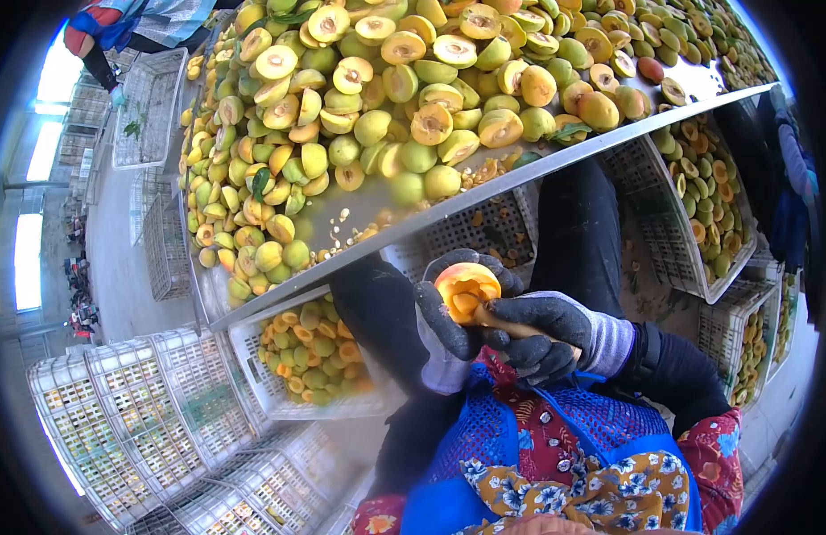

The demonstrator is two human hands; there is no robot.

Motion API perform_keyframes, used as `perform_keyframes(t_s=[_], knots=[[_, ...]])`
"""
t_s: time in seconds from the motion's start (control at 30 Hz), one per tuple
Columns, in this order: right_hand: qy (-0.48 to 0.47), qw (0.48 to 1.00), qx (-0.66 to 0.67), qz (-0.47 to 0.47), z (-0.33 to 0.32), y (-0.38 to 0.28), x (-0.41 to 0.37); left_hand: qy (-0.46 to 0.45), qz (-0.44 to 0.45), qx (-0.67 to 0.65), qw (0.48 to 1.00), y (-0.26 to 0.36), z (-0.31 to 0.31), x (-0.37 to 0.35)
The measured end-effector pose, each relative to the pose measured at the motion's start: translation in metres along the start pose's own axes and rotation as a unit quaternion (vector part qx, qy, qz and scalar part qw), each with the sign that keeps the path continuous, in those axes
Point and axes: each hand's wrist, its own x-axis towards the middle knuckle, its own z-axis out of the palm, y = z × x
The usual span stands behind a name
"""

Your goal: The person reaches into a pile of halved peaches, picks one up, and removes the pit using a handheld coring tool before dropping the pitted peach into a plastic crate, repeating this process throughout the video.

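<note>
My left hand, in a dark-coated glove, holds an orange apricot half with its hollowed cut side showing. In my right hand, gloved in grey and black, is a tool with a wooden handle. Its front end meets the edge of the apricot; the tip's shape is hidden. Both hands are over my lap, just below the metal table edge. A large heap of halved yellow-green apricots covers the table, many with pits still in them.
Crates of apricots stand at my left and right. Another crate is under the table between my legs. Stacked white crates fill the lower left. A co-worker's gloved hand is near a crate at upper left.
</note>
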Motion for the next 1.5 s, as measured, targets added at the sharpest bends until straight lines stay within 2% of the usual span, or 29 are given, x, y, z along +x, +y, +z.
perform_keyframes(t_s=[0.07, 0.17, 0.2, 0.23, 0.27, 0.33, 0.4, 0.47, 0.53, 0.57, 0.6, 0.63, 0.67, 0.7, 0.8, 0.87, 0.97, 1.1, 1.13, 1.23, 1.33, 1.43, 1.47, 1.5], knots=[[-0.002, 1.000, -0.014, -0.009, 0.001, 0.002, 0.001, 0.010, 0.001, 0.050, 0.999, 0.003, 0.000, 0.001], [0.073, 0.983, -0.154, -0.070, 0.016, 0.003, -0.005, 0.047, -0.034, -0.003, 0.998, 0.008, 0.008, 0.001], [0.091, 0.872, -0.454, -0.158, 0.016, 0.004, -0.005, 0.062, -0.053, -0.043, 0.996, 0.008, 0.011, 0.002], [0.127, 0.771, -0.589, -0.205, 0.018, 0.007, -0.004, 0.059, -0.047, -0.065, 0.995, 0.006, 0.011, 0.002], [0.155, 0.695, -0.663, -0.232, 0.022, 0.012, -0.003, 0.058, -0.041, -0.086, 0.994, 0.005, 0.010, 0.001], [0.185, 0.620, -0.723, -0.242, 0.032, 0.020, -0.005, 0.035, -0.028, -0.097, 0.994, 0.008, 0.010, 0.001], [0.211, 0.517, -0.793, -0.244, 0.045, 0.023, -0.007, 0.056, -0.030, -0.118, 0.991, 0.018, 0.018, -0.002], [0.265, 0.493, -0.797, -0.227, 0.064, 0.030, -0.012, 0.055, -0.022, -0.154, 0.986, 0.031, 0.030, -0.008], [0.194, 0.355, -0.877, -0.259, 0.081, 0.037, -0.020, 0.031, -0.001, -0.207, 0.978, 0.044, 0.040, -0.017], [0.204, 0.358, -0.868, -0.277, 0.082, 0.042, -0.021, 0.018, 0.009, -0.234, 0.972, 0.047, 0.041, -0.020], [0.214, 0.361, -0.859, -0.294, 0.084, 0.048, -0.022, 0.146, 0.038, -0.047, 0.988, 0.051, 0.037, -0.027], [0.231, 0.337, -0.868, -0.283, 0.092, 0.056, -0.024, 0.214, 0.039, 0.033, 0.975, 0.054, 0.037, -0.034], [0.195, 0.331, -0.884, -0.267, 0.099, 0.057, -0.029, 0.221, 0.052, 0.036, 0.973, 0.059, 0.037, -0.040], [0.160, 0.326, -0.897, -0.251, 0.105, 0.059, -0.034, 0.182, 0.075, -0.011, 0.980, 0.062, 0.038, -0.046], [0.129, 0.256, -0.911, -0.297, 0.125, 0.072, -0.039, 0.071, 0.116, -0.123, 0.983, 0.077, 0.044, -0.056], [0.105, 0.205, -0.916, -0.329, 0.134, 0.081, -0.039, 0.063, 0.115, -0.135, 0.982, 0.081, 0.044, -0.060], [0.089, 0.172, -0.909, -0.369, 0.133, 0.087, -0.034, 0.063, 0.099, -0.151, 0.981, 0.085, 0.045, -0.060], [-0.008, 0.095, -0.909, -0.406, 0.143, 0.071, -0.035, 0.064, 0.090, -0.168, 0.980, 0.087, 0.043, -0.060], [-0.013, 0.102, -0.896, -0.432, 0.141, 0.072, -0.033, 0.065, 0.085, -0.173, 0.979, 0.088, 0.043, -0.061], [-0.024, 0.070, -0.888, -0.454, 0.137, 0.070, -0.029, 0.072, 0.072, -0.187, 0.977, 0.090, 0.042, -0.062], [0.012, 0.090, -0.877, -0.471, 0.138, 0.071, -0.025, 0.075, 0.061, -0.204, 0.974, 0.093, 0.040, -0.059], [0.036, 0.104, -0.905, -0.412, 0.142, 0.073, -0.024, 0.080, 0.051, -0.222, 0.971, 0.095, 0.039, -0.059], [0.100, 0.075, -0.892, -0.434, 0.141, 0.082, -0.020, 0.079, 0.045, -0.228, 0.969, 0.096, 0.038, -0.058], [0.070, 0.102, -0.913, -0.389, 0.138, 0.077, -0.023, 0.080, 0.038, -0.238, 0.967, 0.096, 0.037, -0.057]])
